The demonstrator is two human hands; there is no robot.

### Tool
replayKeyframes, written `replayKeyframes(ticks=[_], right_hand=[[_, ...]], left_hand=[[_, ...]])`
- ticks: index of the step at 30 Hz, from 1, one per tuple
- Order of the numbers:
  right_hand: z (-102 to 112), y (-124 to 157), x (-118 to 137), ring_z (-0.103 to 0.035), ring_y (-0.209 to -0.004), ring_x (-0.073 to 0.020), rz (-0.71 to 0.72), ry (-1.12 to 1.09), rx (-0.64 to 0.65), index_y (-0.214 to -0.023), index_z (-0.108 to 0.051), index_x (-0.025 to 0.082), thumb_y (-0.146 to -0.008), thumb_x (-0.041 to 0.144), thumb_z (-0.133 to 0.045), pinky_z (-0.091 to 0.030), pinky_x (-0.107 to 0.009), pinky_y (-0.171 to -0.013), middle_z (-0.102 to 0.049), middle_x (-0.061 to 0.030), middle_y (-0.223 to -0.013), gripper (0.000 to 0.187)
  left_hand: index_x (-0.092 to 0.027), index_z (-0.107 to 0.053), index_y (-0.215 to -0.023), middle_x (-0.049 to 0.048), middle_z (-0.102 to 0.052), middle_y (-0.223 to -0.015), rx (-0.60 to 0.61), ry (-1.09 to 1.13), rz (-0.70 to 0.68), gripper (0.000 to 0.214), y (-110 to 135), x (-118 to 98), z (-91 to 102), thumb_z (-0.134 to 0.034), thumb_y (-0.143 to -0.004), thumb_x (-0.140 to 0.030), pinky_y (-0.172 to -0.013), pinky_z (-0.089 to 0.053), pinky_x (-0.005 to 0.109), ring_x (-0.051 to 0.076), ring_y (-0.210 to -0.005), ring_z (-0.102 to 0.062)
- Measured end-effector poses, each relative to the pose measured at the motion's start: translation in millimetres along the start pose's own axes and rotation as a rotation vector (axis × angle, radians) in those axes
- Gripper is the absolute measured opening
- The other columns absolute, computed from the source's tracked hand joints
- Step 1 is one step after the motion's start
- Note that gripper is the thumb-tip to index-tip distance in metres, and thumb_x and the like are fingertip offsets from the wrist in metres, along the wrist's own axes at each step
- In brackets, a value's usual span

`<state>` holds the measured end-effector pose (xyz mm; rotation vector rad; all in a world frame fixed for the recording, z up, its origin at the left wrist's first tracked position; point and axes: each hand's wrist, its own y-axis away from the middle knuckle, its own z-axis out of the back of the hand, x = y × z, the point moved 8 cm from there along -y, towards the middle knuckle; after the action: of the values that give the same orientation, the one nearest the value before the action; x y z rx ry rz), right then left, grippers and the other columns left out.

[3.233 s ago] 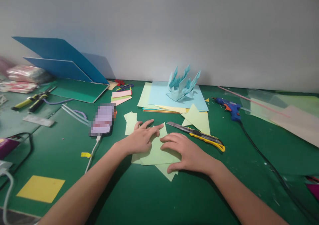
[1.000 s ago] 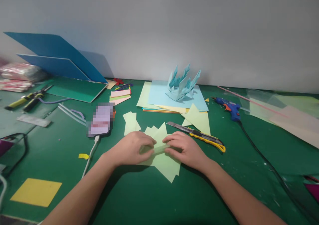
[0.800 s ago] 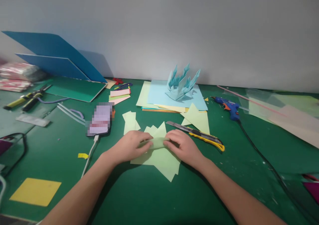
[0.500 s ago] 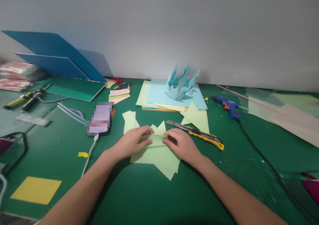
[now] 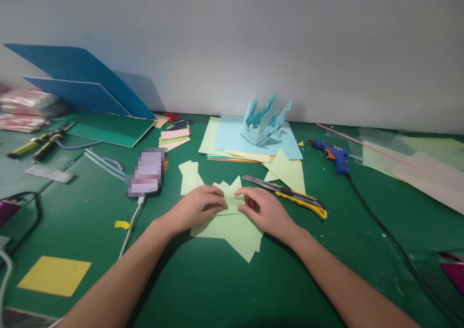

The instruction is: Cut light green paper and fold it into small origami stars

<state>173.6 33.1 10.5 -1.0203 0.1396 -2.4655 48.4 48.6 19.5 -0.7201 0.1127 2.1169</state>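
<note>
A folded piece of pale green paper (image 5: 234, 206) lies between my two hands, on top of several loose pale green sheets (image 5: 241, 238). My left hand (image 5: 199, 204) has its fingers curled onto the left part of the folded paper. At its right end, my right hand (image 5: 263, 207) grips the edge between thumb and fingers. Parts of the folded paper are hidden under my fingers. Just beyond my right hand rests a yellow utility knife (image 5: 290, 195) with its blade out. More green paper pieces (image 5: 189, 178) lie beyond my left hand.
A blue folded-paper model (image 5: 264, 125) stands on stacked coloured sheets (image 5: 224, 141) near the wall. To the right lies a blue glue gun (image 5: 335, 156) with its cord. A phone (image 5: 147, 173) on a white cable, pliers (image 5: 39, 141) and a yellow sheet (image 5: 54, 275) are at left.
My left fingers have slid slightly right along the folded paper. My right index finger has lifted a little and shifted left. The whole view has moved very slightly.
</note>
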Motion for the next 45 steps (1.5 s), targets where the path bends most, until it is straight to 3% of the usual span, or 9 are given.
replayKeyframes(ticks=[8, 19, 30, 35, 45], right_hand=[[-2, 1, 6, -0.057, -0.075, -0.0189, 0.127, -0.001, 0.012, -0.094, -0.066, 0.02, -0.089, 0.016, -0.05, -0.044, -0.031, -0.067, -0.063, -0.0043, -0.077, 0.016], [-5, 3, 7, -0.055, -0.071, -0.0179, 0.205, 0.062, 0.002, -0.093, -0.072, 0.019, -0.094, 0.024, -0.044, -0.042, -0.029, -0.062, -0.059, -0.0051, -0.071, 0.028], [-4, 3, 4, -0.053, -0.068, -0.0161, 0.222, 0.057, -0.011, -0.092, -0.073, 0.018, -0.094, 0.025, -0.047, -0.04, -0.027, -0.059, -0.057, -0.0043, -0.069, 0.027], [-3, 4, 5, -0.053, -0.068, -0.0161, 0.233, 0.058, -0.019, -0.093, -0.074, 0.018, -0.093, 0.024, -0.047, -0.04, -0.027, -0.059, -0.057, -0.0044, -0.069, 0.027], [2, 6, 12, -0.052, -0.072, -0.0166, 0.293, 0.115, -0.031, -0.092, -0.073, 0.019, -0.092, 0.02, -0.049, -0.042, -0.029, -0.065, -0.055, -0.0048, -0.075, 0.025]], left_hand=[[-0.02, -0.072, -0.09, 0.0062, -0.07, -0.092, -0.009, -0.045, -0.061, 0.025, 1, -4, 3.8, -0.047, -0.092, -0.024, -0.071, -0.049, 0.027, 0.017, -0.081, -0.064], [-0.018, -0.07, -0.092, 0.0079, -0.071, -0.097, 0.039, -0.026, -0.112, 0.026, 1, -13, 7.2, -0.045, -0.093, -0.023, -0.077, -0.047, 0.03, 0.018, -0.087, -0.064], [-0.018, -0.07, -0.097, 0.0085, -0.07, -0.103, 0.068, -0.01, -0.072, 0.024, 1, -8, 4.5, -0.047, -0.092, -0.019, -0.081, -0.048, 0.029, 0.019, -0.093, -0.064], [-0.019, -0.071, -0.098, 0.0088, -0.065, -0.112, 0.094, -0.018, 0.011, 0.022, 3, 0, 2.1, -0.05, -0.09, -0.018, -0.086, -0.048, 0.029, 0.019, -0.099, -0.062], [-0.018, -0.07, -0.099, 0.0092, -0.058, -0.111, 0.127, 0.03, 0.049, 0.024, 4, 1, 0.8, -0.049, -0.088, -0.012, -0.082, -0.049, 0.028, 0.017, -0.097, -0.059]])
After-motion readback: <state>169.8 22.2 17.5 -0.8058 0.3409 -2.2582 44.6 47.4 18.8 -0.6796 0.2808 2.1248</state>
